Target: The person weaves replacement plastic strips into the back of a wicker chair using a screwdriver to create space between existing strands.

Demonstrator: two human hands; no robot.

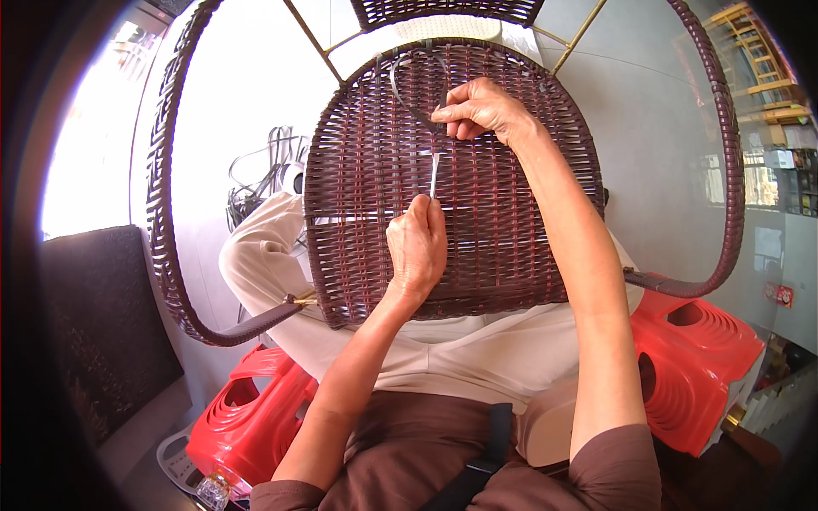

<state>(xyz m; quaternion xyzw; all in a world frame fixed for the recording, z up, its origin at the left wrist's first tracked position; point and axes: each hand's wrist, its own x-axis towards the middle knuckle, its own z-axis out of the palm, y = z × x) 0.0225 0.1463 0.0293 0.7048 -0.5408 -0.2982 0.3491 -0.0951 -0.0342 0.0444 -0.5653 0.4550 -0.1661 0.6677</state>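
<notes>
Across my lap lies a woven chair seat (366,183) in dark brown and reddish strips, with a curved far edge. Closed round the lower end of a thin, silvery flat-tipped tool (434,175) is my left hand (417,243), its fist resting low on the weave. The tool's tip meets the weave near the middle of the seat; its handle is hidden in the fist. Farther up, my right hand (484,111) pinches a dark flat weaving strip (394,81), which bends in a loop over the far part of the seat.
Wrapped armrests (162,170) curve round both sides of the seat, and a woven backrest (443,10) stands beyond. A tangle of loose strips (247,192) lies on the floor at left. Red plastic stools (243,417) flank me. Wooden frames (758,51) stand far right.
</notes>
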